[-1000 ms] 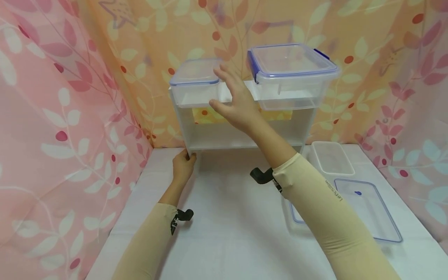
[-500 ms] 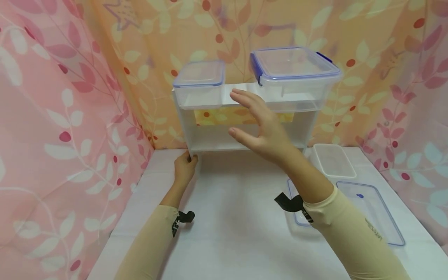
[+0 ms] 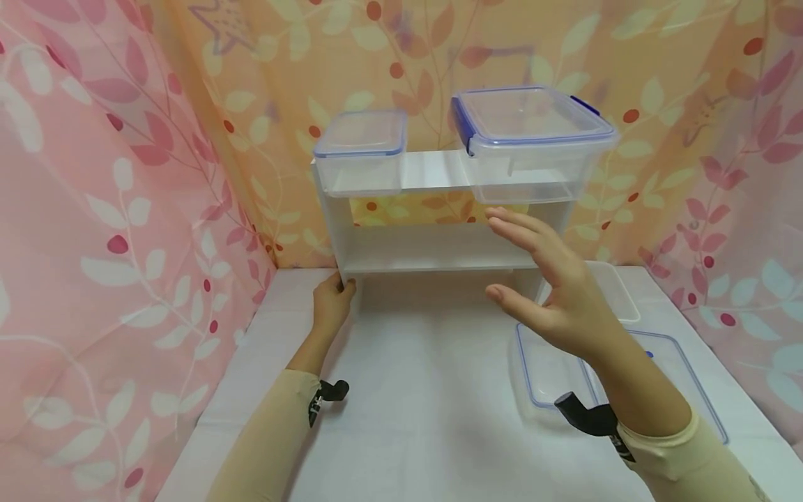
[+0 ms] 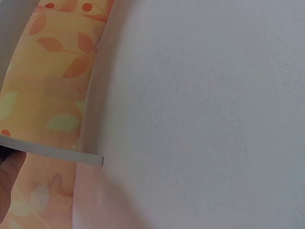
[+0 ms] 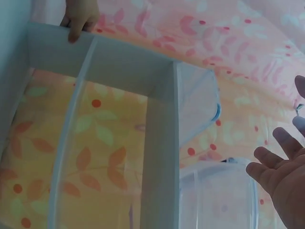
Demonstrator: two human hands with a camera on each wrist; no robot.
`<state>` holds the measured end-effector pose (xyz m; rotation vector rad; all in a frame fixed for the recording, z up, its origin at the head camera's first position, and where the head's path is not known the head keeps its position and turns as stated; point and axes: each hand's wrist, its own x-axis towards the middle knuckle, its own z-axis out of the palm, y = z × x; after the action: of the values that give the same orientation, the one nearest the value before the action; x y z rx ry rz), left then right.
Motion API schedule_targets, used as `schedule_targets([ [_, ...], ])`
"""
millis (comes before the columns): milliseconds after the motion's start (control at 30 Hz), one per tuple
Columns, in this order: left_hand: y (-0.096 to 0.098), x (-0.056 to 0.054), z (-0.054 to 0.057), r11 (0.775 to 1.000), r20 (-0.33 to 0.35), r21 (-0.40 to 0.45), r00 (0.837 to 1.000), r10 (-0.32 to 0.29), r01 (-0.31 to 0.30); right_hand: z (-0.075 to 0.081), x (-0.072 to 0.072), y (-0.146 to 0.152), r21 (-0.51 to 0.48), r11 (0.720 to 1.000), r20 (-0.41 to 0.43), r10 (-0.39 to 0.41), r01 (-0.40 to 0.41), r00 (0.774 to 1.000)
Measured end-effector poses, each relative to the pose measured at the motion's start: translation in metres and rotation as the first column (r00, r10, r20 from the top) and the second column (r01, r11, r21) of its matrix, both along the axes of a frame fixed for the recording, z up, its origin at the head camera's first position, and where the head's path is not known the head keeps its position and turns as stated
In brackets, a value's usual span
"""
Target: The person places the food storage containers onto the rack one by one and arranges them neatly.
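Observation:
A white two-tier shelf [image 3: 433, 256] stands at the back of the table. My left hand [image 3: 331, 307] grips its left side panel low down; in the left wrist view the panel edge [image 4: 52, 150] lies beside the fingers. The right wrist view shows the left hand [image 5: 82, 13] with fingers bent over that panel. My right hand [image 3: 558, 300] hovers with spread fingers before the shelf's right end, holding nothing. On top of the shelf sit a small clear lidded food container [image 3: 359, 171] at left and a larger one with blue clips [image 3: 533, 164] at right.
Right of the shelf, partly behind my right hand, lies a frosted container [image 3: 621, 296]. Nearer are a clear blue-rimmed container or lid [image 3: 546, 369] and a blue-edged lid [image 3: 684, 369]. Patterned curtains [image 3: 157, 209] enclose the white table [image 3: 408, 418].
My right hand has swung right and downward, from before the small container to the shelf's right end. The left hand keeps its grip; shelf and containers look unmoved, with a slight view shift.

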<state>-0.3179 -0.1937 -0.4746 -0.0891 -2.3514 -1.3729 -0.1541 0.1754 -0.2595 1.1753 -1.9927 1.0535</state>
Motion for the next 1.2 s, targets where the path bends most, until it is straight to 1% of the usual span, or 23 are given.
schedule_targets([
  [233,0.0,0.0,0.0,1.0,0.016,0.012,1.0,-0.019,0.019,-0.02,0.007,0.025,-0.013,0.999,0.027,-0.048,0.048,0.999],
  [333,0.001,0.0,0.001,1.0,0.01,0.017,1.0,-0.015,0.015,-0.03,0.008,0.033,-0.023,0.997,0.03,-0.079,0.079,0.996],
  [400,0.001,0.0,0.001,1.0,0.004,0.017,1.0,-0.006,0.006,-0.037,0.011,0.039,-0.024,0.994,0.049,-0.108,0.109,0.993],
  [533,0.001,0.0,0.001,1.0,0.003,0.013,1.0,0.004,-0.004,-0.052,0.015,0.051,-0.003,0.986,0.105,-0.165,0.166,0.981],
  [633,0.001,0.0,0.0,1.0,0.008,0.022,1.0,-0.004,0.004,-0.064,0.019,0.062,0.025,0.978,0.15,-0.207,0.206,0.967],
  [767,0.001,0.001,0.0,0.999,0.016,0.034,1.0,-0.014,0.013,-0.079,0.02,0.077,0.054,0.971,0.187,-0.239,0.233,0.953],
  [833,0.001,0.001,0.0,0.999,0.021,0.035,1.0,-0.013,0.012,-0.089,0.019,0.084,0.064,0.972,0.194,-0.235,0.227,0.952],
  [900,0.001,0.001,-0.001,1.0,0.019,0.03,1.0,-0.009,0.008,-0.099,0.018,0.09,0.084,0.969,0.213,-0.245,0.232,0.946],
  [1000,0.001,0.001,-0.001,1.0,0.012,0.028,1.0,-0.007,0.006,-0.113,0.018,0.098,0.105,0.965,0.268,-0.261,0.242,0.927],
  [1133,0.001,0.001,0.0,0.999,0.002,0.03,1.0,-0.012,0.012,-0.129,0.018,0.107,0.125,0.954,0.353,-0.299,0.272,0.887],
  [1200,0.001,0.001,0.001,0.999,0.002,0.028,1.0,-0.016,0.016,-0.136,0.017,0.111,0.131,0.95,0.354,-0.312,0.283,0.882],
])
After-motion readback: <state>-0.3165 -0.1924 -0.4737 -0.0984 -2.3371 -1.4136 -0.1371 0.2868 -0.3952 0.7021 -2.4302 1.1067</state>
